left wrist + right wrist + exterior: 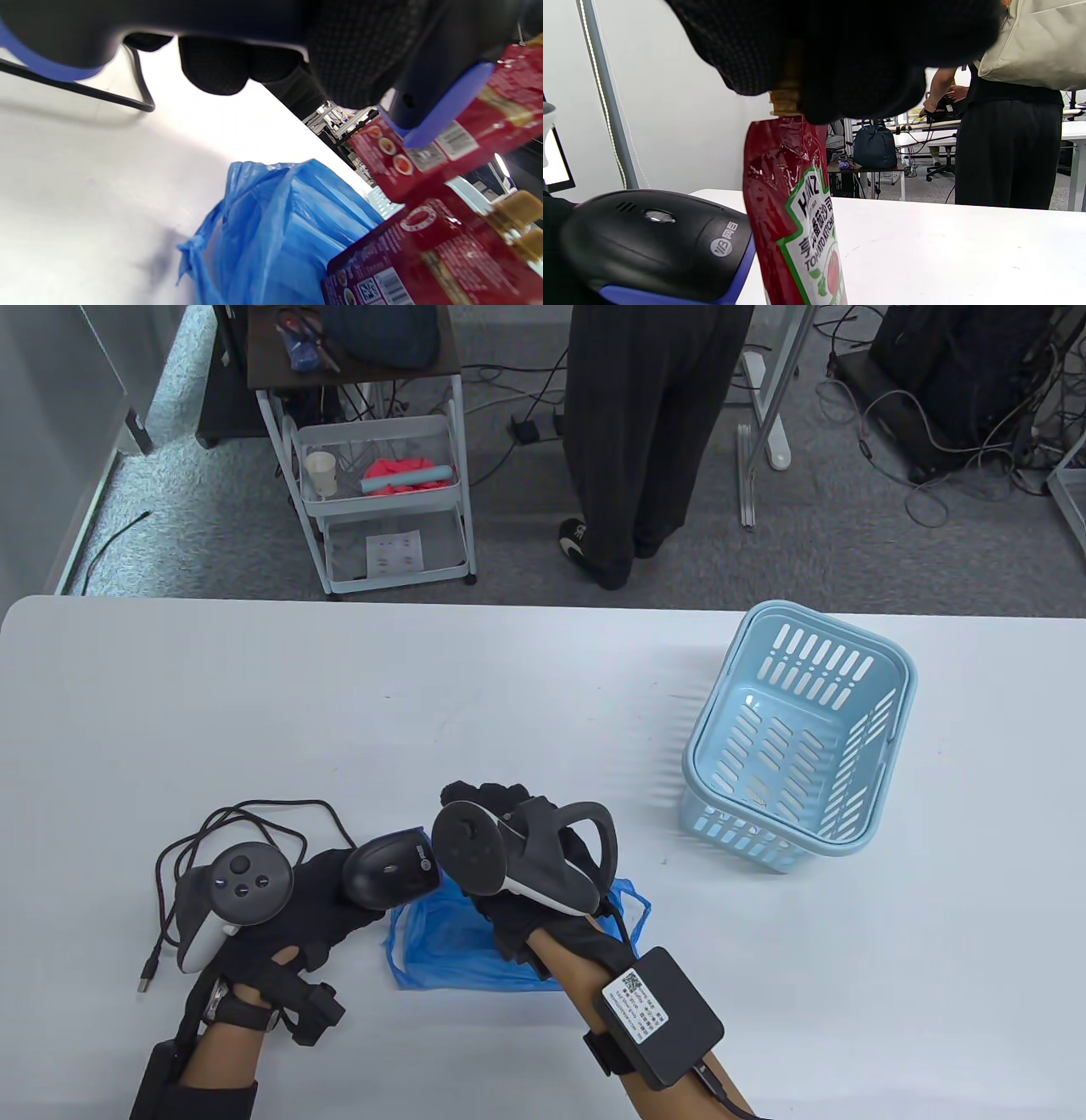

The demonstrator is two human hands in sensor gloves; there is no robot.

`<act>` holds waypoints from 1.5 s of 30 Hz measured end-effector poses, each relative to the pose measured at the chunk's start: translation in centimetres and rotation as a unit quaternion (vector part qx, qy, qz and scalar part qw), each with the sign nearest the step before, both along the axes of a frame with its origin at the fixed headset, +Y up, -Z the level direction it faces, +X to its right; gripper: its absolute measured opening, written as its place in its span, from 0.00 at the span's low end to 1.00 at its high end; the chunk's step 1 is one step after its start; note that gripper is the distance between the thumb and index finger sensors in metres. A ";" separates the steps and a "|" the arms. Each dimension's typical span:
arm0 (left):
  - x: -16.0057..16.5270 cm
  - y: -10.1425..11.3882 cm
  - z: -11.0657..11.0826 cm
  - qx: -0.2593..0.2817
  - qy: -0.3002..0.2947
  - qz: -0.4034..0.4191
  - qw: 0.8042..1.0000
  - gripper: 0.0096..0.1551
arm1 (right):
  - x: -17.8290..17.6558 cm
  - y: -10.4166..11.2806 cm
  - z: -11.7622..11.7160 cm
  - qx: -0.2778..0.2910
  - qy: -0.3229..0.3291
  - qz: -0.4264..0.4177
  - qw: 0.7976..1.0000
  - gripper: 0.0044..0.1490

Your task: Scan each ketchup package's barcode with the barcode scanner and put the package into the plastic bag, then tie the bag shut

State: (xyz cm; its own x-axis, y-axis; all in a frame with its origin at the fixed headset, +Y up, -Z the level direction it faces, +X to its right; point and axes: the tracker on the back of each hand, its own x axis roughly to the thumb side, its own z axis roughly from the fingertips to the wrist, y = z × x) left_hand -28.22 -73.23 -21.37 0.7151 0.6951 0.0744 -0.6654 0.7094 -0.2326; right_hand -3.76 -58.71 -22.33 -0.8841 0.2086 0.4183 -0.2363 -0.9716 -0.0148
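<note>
My left hand (335, 899) grips a black barcode scanner (392, 872) with a blue rim. Its head (441, 106) points at the back of a red ketchup pouch (449, 140), close to the barcode. My right hand (485, 804) pinches that Heinz pouch (793, 212) by its spout, and the pouch hangs upright beside the scanner (653, 241). In the table view the tracker hides the pouch. A blue plastic bag (454, 937) lies crumpled under my right wrist. A second red pouch (424, 258) shows against the bag (280, 228); I cannot tell whether it is inside.
A light blue slotted basket (797, 746) stands at the right of the white table, with nothing visible inside. The scanner's black cable (221, 831) loops left of my left hand. A person in dark trousers (645, 432) stands beyond the far edge, next to a cart (382, 483).
</note>
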 end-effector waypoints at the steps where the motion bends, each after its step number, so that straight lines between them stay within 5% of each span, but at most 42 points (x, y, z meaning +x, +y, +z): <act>1: -0.1 -0.1 0.0 -0.001 0.003 0.002 1.000 0.29 | 0.0 0.1 0.1 0.001 0.002 0.001 1.000 0.29; 20: -1.8 -0.5 -0.2 -0.016 0.047 0.012 0.999 0.29 | -1.0 -0.5 3.0 -0.014 0.062 0.029 0.998 0.29; 45: -2.2 -0.2 -0.1 -0.022 0.056 0.019 0.998 0.29 | -3.7 -5.0 1.6 -0.062 0.069 0.144 0.985 0.29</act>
State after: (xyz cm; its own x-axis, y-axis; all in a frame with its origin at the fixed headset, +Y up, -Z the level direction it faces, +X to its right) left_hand -30.40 -73.39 -21.52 0.6900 0.7230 -0.0355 -0.7153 0.6734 -0.1867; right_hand -7.47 -63.69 -20.74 -0.8505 0.0145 0.5257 0.0582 -0.9909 0.1216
